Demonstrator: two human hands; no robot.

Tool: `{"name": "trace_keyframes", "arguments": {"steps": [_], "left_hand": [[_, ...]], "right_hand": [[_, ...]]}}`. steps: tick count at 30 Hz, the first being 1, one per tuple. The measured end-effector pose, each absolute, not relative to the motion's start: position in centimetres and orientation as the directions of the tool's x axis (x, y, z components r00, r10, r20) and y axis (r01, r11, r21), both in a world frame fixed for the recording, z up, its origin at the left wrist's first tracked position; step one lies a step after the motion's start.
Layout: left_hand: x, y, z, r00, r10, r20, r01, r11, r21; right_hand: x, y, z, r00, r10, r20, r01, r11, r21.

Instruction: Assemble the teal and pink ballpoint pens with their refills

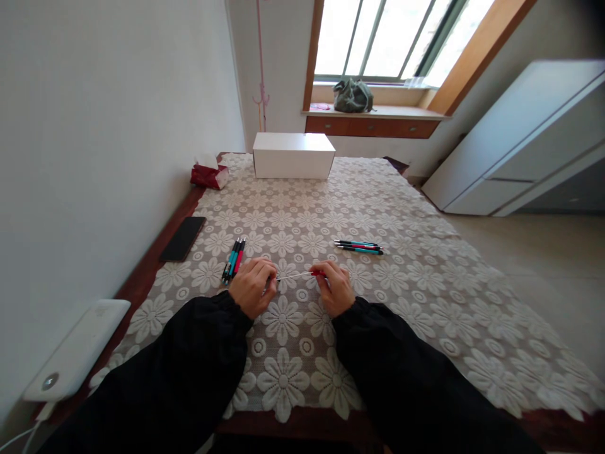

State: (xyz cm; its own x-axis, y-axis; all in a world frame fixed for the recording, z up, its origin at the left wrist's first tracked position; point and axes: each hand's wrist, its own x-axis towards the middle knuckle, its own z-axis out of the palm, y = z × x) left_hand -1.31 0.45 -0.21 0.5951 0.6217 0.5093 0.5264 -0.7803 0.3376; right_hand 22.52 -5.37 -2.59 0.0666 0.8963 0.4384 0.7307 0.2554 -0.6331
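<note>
The left hand (253,287) and right hand (336,289) each pinched one end of a thin pen refill (297,275) with a red end, held just above the lace-covered worktop (401,302), between two pen bundles (234,258) (359,246). No writing was readable anywhere.

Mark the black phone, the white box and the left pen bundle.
Black phone (182,238), head view, middle of its screen.
White rectangular box (293,163), head view, front face.
Left bundle of coloured pens (234,258), head view, mid-barrels.

both hands, left hand (253,285) and right hand (336,287), pinched a thin pen refill (295,276) between them above the lace-covered counter (425,296), pens (234,258) lying nearby.
</note>
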Motion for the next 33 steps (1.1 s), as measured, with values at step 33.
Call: {"name": "trace_keyframes", "arguments": {"steps": [33], "left_hand": [[-0.9,0.7,-1.5,0.661,0.472,0.583,0.423,-0.877,0.23]], "right_hand": [[21.9,-5.6,-2.7,-0.303,0.785,0.541,0.709,0.564,-0.422]]}}
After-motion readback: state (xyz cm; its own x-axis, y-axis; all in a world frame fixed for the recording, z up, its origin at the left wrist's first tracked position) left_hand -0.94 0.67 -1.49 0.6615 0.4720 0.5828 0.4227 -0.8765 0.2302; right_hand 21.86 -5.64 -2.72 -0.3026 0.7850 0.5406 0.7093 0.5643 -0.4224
